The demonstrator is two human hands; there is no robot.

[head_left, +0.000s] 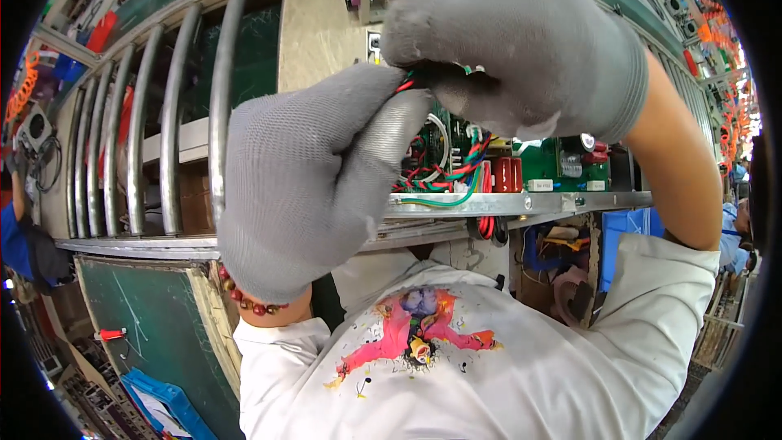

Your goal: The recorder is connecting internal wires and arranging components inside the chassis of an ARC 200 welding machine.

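Both of my hands wear grey knit gloves and meet above a green circuit board (533,161). My left hand (301,171) is closed, with thumb and forefinger pinching red, green and black wires (405,82). Just beyond it, my right hand (521,49) is curled shut close to the same wires. Its fingertips are turned away, so what it grips is hidden. Below the hands, a tangle of coloured wires (464,169) lies on the board beside red block-shaped components (507,175). A green wire (440,203) loops over the metal frame edge (554,203).
Steel conveyor rollers (175,114) run off to the left. A wooden board (314,24) lies beyond my left hand. Red and black cable ends (487,228) hang below the frame. A blue bin (623,244) stands at right; a blue tray (159,403) sits lower left. Another person (28,236) is at far left.
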